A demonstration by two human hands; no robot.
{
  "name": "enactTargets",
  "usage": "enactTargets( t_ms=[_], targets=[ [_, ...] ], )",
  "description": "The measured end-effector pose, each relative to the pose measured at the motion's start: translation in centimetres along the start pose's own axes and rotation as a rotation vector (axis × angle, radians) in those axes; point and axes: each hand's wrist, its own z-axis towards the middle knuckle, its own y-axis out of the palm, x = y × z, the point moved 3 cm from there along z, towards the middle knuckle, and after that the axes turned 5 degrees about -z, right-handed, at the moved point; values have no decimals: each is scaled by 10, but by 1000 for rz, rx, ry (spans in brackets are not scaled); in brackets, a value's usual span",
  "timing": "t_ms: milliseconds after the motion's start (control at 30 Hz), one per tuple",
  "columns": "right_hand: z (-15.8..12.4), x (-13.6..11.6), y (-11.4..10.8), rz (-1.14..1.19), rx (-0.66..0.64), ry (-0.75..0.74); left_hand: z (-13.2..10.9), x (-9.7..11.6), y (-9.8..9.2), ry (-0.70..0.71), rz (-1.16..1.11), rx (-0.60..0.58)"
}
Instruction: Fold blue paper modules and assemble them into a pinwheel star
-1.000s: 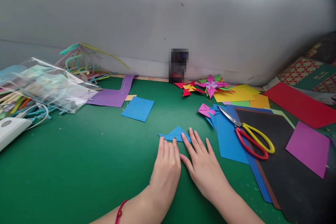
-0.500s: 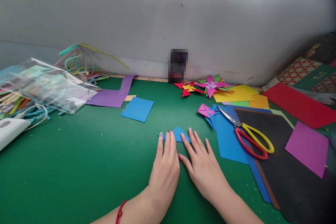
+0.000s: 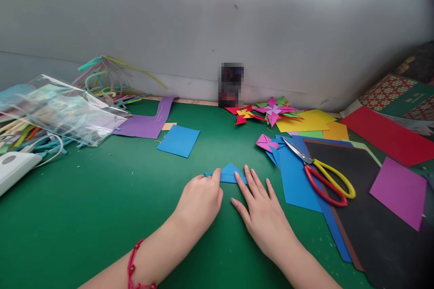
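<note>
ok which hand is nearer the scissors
Right. The right hand lies left of the scissors, touching the folded blue paper; the left hand is farther left, at that paper's left end.

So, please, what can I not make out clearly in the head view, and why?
- Head view: parts of the folded blue paper, covered by the left hand and right hand.
- Head view: dark upright object, hidden by pixelation.
- Head view: white device, cut off by left edge.
- Head view: patterned item, marks too small.
</note>
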Motion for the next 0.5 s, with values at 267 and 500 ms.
enactTargets(
  t_ms=[267,500],
  targets=[
    [1,1,1,-10,1,-6,-5,-10,-5,246,-26,-191],
    [0,2,2,-14,10,-9,-23,25,25,115,293,-171]
  ],
)
